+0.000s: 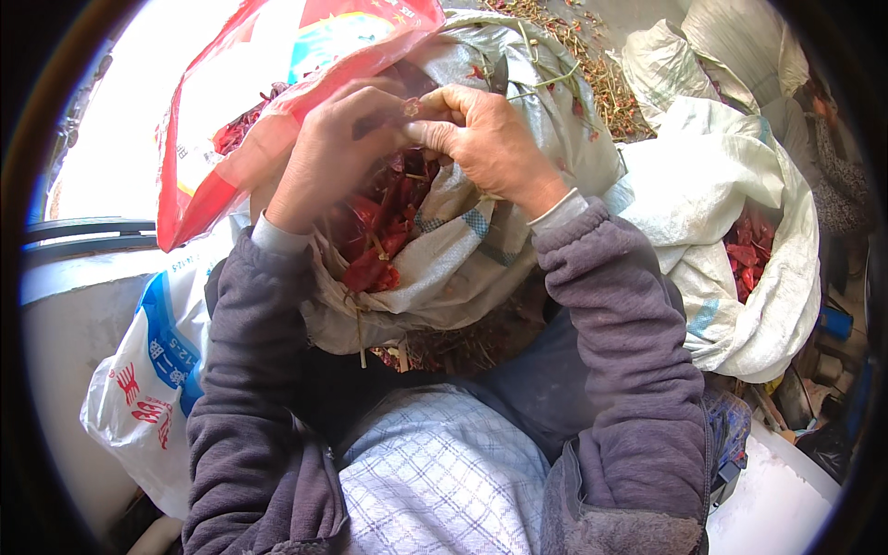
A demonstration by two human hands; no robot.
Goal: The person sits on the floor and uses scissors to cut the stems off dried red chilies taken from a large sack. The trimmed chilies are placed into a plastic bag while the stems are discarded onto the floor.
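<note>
My left hand (333, 149), somewhat blurred, and my right hand (485, 139) meet fingertip to fingertip above an open white woven sack (451, 267). Between the fingertips shows the small pale-red end of a dried chili pepper (411, 106); fingers hide most of it. My right thumb and index finger are pinched together beside that end. Below the hands, red dried chili peppers (378, 239) lie in the sack's mouth, some with stems. A dark pointed blade-like piece (499, 75) shows just behind my right hand; what it belongs to is hidden.
A red and white printed plastic bag (208, 187) holding dark red chilies leans at the left. Another woven sack (721, 152) with red chilies (749, 250) stands at the right. Loose stems (610, 90) litter the floor behind. A white and blue plastic bag (149, 388) hangs lower left.
</note>
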